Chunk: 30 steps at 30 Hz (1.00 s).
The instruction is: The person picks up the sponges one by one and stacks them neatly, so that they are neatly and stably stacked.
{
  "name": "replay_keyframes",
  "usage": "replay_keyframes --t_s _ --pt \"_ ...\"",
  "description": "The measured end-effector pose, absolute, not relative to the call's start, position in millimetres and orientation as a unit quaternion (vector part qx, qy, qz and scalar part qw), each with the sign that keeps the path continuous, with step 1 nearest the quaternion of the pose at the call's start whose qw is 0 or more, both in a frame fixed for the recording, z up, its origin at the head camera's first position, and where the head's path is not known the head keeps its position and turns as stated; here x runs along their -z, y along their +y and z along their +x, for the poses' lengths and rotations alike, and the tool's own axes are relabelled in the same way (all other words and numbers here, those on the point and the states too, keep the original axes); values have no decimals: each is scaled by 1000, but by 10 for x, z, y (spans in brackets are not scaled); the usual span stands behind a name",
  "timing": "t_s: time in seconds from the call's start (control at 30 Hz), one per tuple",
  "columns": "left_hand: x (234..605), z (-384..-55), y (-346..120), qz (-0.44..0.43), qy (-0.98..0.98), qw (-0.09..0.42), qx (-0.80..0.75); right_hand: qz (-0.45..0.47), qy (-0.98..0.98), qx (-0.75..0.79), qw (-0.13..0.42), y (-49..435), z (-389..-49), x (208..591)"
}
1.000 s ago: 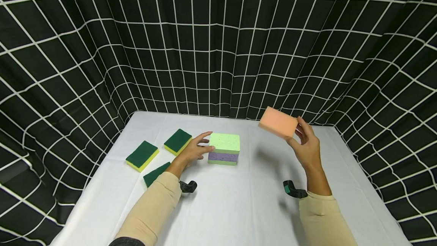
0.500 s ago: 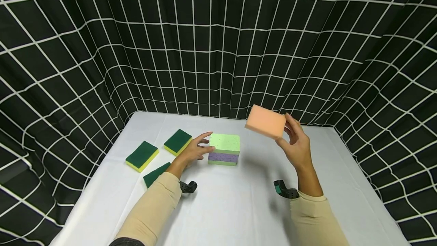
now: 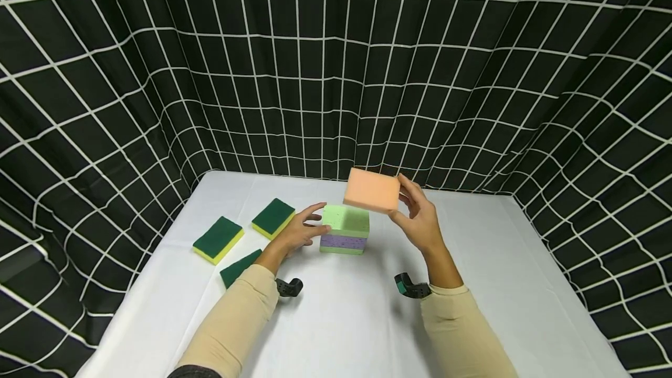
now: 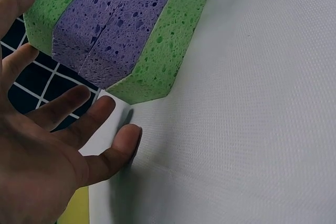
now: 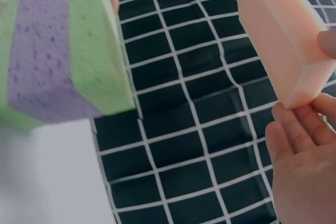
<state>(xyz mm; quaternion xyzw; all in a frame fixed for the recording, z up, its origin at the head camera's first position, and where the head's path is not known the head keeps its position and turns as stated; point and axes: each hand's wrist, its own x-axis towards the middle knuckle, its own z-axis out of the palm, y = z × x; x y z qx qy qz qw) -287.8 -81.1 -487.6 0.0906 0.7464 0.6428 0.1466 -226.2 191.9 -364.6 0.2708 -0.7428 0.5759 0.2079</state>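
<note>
A stack of sponges (image 3: 343, 242) stands mid-table, with light green at top and bottom and purple between. At the stack's left end is my left hand (image 3: 299, 231); its thumb and a finger touch near the top green sponge while the other fingers spread apart. In the left wrist view, the purple layers (image 4: 118, 24) show a seam. My right hand (image 3: 420, 223) grips an orange sponge (image 3: 373, 190) by its right end, thumb at the front and fingers behind. The orange sponge hangs in the air above the stack's right back part, apart from it in the right wrist view.
Left on the white-covered table (image 3: 336, 319) lie a green-and-yellow scouring sponge (image 3: 217, 238), a second scouring sponge (image 3: 273, 216) near my left hand, and a third scouring sponge (image 3: 240, 267) partly hidden by the left forearm. A black curtain with white grid lines (image 3: 336, 74) surrounds the table.
My right hand has carried the orange sponge leftward, from the table's right side to above the stack. The left hand and the stack have stayed in place.
</note>
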Motion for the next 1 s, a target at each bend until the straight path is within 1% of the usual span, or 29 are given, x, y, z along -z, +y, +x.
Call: replay_keyframes --t_s 0.37,0.8,1.0 --pt "4859 -2879 -803 93 743 148 -646 281 -749 -581 149 1732 -2418 3895" --pt "4875 -2869 -797 94 739 146 -651 245 -765 -588 94 1705 -2498 4097" --pt "4595 -2717 -813 103 732 162 -654 245 -762 -594 79 1708 -2527 4143"
